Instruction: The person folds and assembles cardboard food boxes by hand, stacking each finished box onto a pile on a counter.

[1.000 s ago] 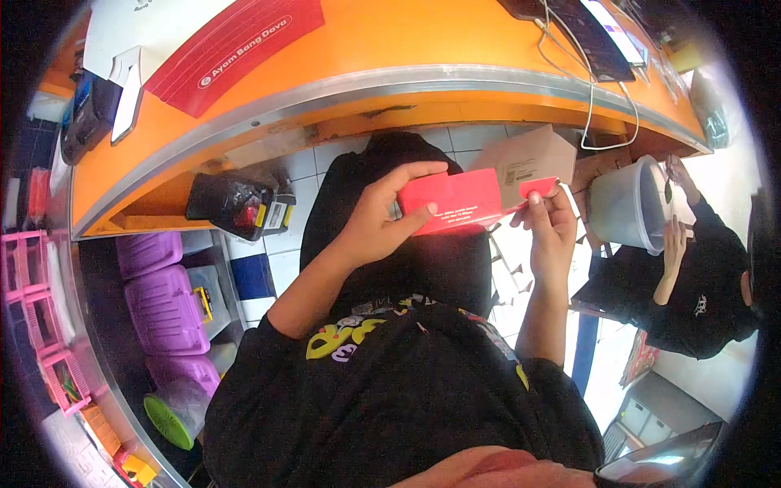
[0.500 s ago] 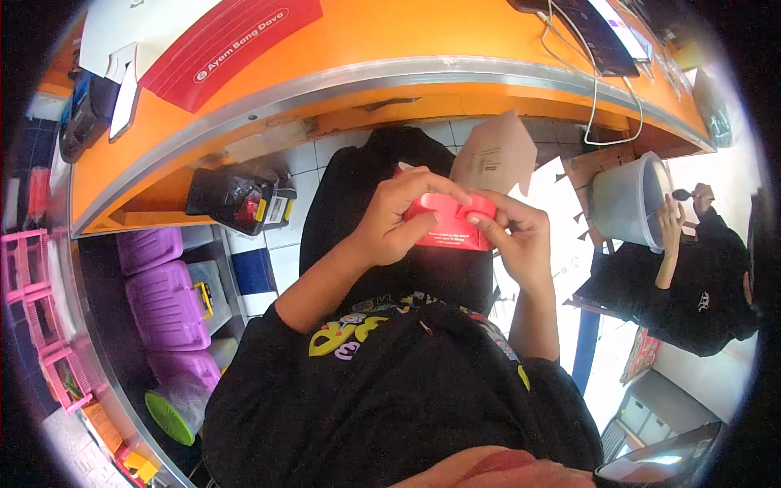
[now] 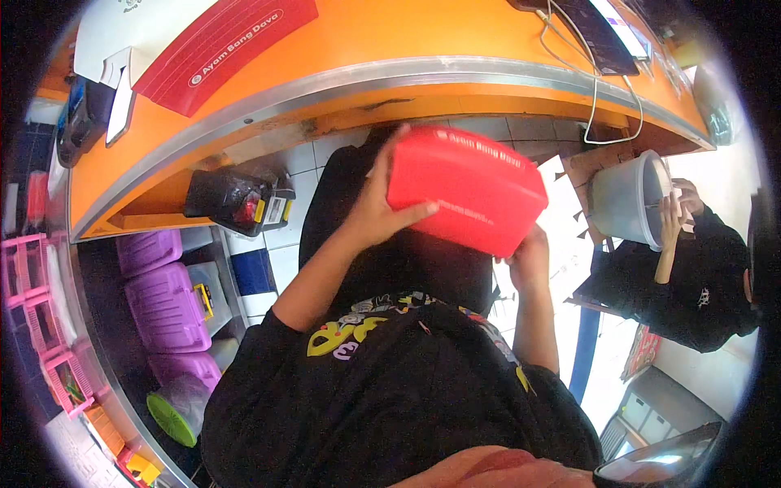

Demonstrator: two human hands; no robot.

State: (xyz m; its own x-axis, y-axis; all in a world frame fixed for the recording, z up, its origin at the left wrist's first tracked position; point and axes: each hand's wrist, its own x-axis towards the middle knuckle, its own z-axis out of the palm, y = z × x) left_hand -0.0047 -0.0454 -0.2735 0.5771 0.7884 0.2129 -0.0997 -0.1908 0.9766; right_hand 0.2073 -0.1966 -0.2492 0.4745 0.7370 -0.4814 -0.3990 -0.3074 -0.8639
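A red cardboard box (image 3: 468, 191) with pale printing is held above my lap, tilted down toward the right. My left hand (image 3: 382, 203) grips its left end, thumb lying on the near red face and fingers round the far edge. At the lower right corner, my right hand (image 3: 529, 256) holds the box from beneath. Its fingers are partly hidden behind the cardboard and slightly blurred.
Ahead curves an orange counter (image 3: 390, 37) with a metal edge, carrying red and white cardboard (image 3: 224, 57) and a phone (image 3: 120, 106). A white cable (image 3: 592, 98) hangs over its edge. Purple containers (image 3: 167, 305) stand left. A co-worker (image 3: 675, 268) sits right by a bucket (image 3: 626, 203).
The box has turned over and risen away from me, so its broad printed red side shows instead of the folded tabs. My hands have moved apart to its ends.
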